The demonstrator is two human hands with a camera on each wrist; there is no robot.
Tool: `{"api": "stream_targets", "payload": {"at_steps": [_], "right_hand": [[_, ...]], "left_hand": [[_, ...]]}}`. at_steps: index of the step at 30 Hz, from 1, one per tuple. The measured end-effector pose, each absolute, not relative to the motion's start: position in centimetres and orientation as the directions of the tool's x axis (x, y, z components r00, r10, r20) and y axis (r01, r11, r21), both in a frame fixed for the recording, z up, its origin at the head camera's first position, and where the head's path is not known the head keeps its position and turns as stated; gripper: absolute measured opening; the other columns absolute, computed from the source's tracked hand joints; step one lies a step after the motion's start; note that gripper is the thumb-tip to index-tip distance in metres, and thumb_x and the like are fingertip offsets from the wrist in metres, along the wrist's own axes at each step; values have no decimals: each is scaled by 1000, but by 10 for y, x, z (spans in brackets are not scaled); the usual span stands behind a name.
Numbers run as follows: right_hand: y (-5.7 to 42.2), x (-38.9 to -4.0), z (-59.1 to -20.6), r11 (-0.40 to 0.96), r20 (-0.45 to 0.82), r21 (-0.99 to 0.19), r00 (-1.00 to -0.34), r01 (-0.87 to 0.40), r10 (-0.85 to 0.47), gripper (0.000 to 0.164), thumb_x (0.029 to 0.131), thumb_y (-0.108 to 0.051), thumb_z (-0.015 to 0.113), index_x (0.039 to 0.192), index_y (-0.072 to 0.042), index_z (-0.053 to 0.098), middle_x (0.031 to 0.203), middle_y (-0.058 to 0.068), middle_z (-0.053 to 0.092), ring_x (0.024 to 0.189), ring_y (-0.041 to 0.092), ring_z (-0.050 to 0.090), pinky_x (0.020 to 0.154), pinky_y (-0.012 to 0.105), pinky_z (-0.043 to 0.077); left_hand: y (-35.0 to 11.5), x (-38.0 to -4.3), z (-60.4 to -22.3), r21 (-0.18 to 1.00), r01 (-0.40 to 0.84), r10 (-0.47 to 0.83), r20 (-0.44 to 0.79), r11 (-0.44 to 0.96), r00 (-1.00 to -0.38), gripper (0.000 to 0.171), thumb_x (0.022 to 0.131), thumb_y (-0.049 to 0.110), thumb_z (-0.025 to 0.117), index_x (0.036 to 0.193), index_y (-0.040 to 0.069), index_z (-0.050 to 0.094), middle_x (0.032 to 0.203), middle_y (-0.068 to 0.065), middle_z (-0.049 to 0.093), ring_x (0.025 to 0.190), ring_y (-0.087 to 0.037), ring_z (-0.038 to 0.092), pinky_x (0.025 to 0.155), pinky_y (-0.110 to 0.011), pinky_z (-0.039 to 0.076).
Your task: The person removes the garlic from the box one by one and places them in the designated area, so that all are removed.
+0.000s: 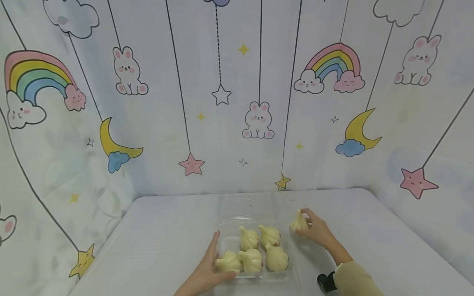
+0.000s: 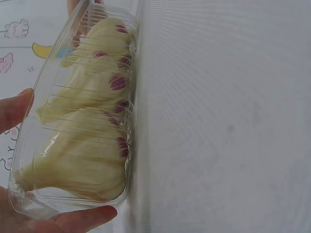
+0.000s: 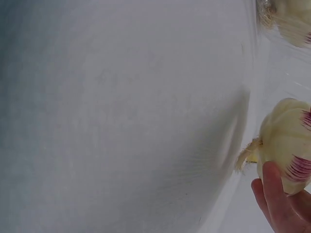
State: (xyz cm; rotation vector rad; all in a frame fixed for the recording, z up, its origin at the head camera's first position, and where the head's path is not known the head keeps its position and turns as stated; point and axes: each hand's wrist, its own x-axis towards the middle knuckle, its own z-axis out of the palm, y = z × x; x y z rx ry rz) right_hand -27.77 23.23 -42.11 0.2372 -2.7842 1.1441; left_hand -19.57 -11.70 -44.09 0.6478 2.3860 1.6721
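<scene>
As L hand holds box, R pinches garlic.

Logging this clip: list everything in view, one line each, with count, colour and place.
box: 1, clear, on the table
lid: 1, clear, open at the far side of the box
garlic bulbs: 5, cream with purple marks, in the box
held bulb: 1, cream with purple marks, right of the box's far end
table: 1, white, under the box
backdrop: 1, white with coloured rainbows, rabbits, moons and stars, behind and beside the table
sleeve: 1, beige, on the right arm
wrist gear: 1, black, at the right wrist
hands: 2, bare; left hand touching the box's near left corner, right hand holding the held bulb
</scene>
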Motion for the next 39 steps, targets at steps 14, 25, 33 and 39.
{"api": "stream_targets", "payload": {"at_steps": [14, 25, 33, 39], "right_hand": [[229, -280, -424, 740, 131, -646, -982, -190, -138, 62, 68, -11, 78, 120, 2, 46, 114, 38, 51, 105, 51, 49, 73, 50, 50], [224, -280, -421, 780, 129, -599, -983, -182, -131, 56, 66, -13, 79, 112, 5, 54, 108, 34, 55, 97, 44, 55, 74, 49, 49], [221, -278, -418, 787, 92, -598, -988, -153, -122, 57, 66, -14, 80, 113, 4, 54, 111, 34, 54, 102, 46, 52, 78, 52, 48], [220, -279, -420, 766, 37, -635, -995, -96, -93, 62, 66, -11, 80, 118, 4, 51, 117, 37, 49, 87, 36, 61, 64, 38, 53]], "left_hand": [[-117, -195, -440, 932, 230, 430, 92, 281, -898, 109, 80, 27, 71, 143, 4, -15, 145, -31, -15, 118, -67, 14, 86, -74, 24], [-117, -196, -442, 922, 257, 422, 117, 291, -899, 109, 79, 27, 72, 143, 3, -14, 145, -31, -12, 118, -66, 16, 87, -73, 24], [-117, -195, -441, 927, 247, 423, 112, 280, -899, 110, 79, 28, 72, 143, 3, -14, 145, -32, -12, 117, -67, 16, 87, -73, 25], [-119, -194, -440, 931, 227, 401, 99, 284, -910, 111, 77, 27, 73, 144, 5, -12, 146, -31, -10, 119, -65, 17, 91, -71, 25]]}}
